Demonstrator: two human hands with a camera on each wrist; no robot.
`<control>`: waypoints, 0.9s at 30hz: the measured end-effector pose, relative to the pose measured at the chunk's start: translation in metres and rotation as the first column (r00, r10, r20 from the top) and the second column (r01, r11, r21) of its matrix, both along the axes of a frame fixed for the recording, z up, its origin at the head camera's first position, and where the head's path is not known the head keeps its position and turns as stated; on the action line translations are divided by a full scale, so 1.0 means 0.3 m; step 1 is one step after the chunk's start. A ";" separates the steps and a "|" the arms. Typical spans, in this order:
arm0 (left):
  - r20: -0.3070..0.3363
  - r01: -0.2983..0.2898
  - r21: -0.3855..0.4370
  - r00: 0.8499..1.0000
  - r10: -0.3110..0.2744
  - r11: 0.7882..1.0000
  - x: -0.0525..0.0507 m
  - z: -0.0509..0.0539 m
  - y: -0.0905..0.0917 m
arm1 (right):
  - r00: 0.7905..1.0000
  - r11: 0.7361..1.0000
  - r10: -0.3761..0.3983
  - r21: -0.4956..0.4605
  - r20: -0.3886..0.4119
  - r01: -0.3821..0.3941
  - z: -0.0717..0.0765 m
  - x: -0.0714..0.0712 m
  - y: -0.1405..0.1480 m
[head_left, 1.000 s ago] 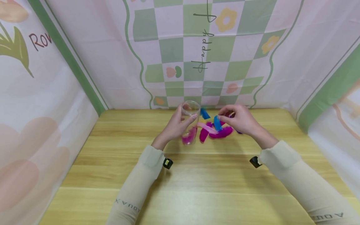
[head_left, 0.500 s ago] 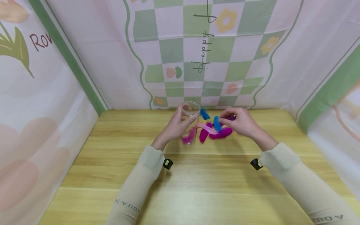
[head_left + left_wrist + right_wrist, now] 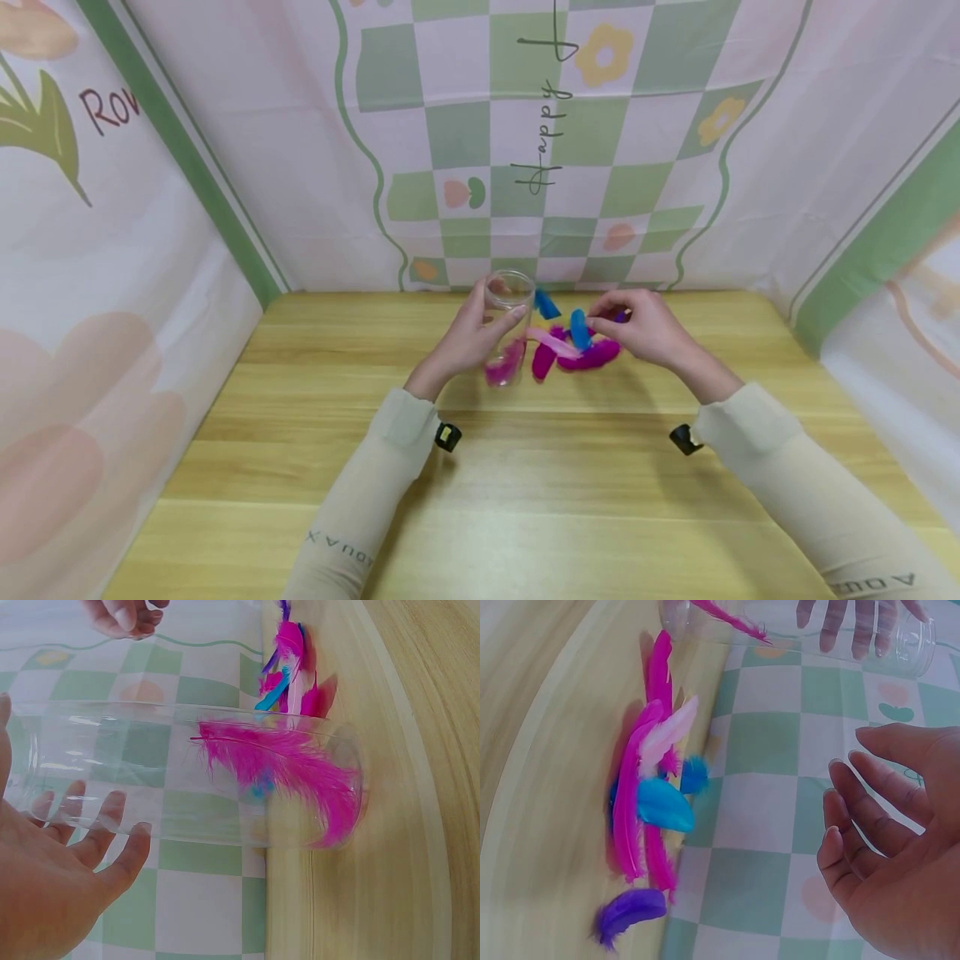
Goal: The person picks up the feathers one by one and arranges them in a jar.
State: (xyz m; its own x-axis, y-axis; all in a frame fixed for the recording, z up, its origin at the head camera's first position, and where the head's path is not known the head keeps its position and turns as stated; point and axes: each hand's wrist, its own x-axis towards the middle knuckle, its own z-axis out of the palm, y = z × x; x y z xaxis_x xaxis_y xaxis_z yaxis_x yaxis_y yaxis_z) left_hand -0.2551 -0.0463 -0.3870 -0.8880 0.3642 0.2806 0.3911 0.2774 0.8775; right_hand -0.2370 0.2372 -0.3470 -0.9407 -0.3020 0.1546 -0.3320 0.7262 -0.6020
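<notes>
My left hand [image 3: 480,323] grips a clear cylindrical jar [image 3: 112,757], which stands upright on the table with its mouth uncovered. Inside it, near the bottom, is a fluffy magenta feather [image 3: 300,769]. Just right of the jar lies a loose heap of feathers: magenta [image 3: 630,802], light pink [image 3: 671,735], and blue [image 3: 667,805]. A purple feather [image 3: 634,911] lies at the heap's right end. Over that side of the heap hovers my right hand [image 3: 641,325], its fingers loosely bent. The right wrist view shows nothing between its thumb and fingertips [image 3: 832,765].
The wooden table [image 3: 480,500] extends in front of the jar and feathers. A checkered cloth backdrop [image 3: 517,150] rises right behind them. Printed cloth walls [image 3: 135,317] stand on both sides.
My right hand has shifted slightly right and toward me, then nearly stopped. My left hand, the jar and the feather heap look the same.
</notes>
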 end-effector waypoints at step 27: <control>0.001 -0.006 -0.007 1.000 0.006 1.000 -0.001 0.001 0.002 | 1.000 1.000 0.012 -0.007 -0.024 -0.012 -0.028 -0.009 0.023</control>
State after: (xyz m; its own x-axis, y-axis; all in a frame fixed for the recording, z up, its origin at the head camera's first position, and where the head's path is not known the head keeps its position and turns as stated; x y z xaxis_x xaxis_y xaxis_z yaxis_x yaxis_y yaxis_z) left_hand -0.2555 -0.0455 -0.3866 -0.8905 0.3605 0.2775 0.3888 0.2863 0.8757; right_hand -0.2398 0.2440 -0.3554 -0.9332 -0.3119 0.1788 -0.3547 0.7180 -0.5989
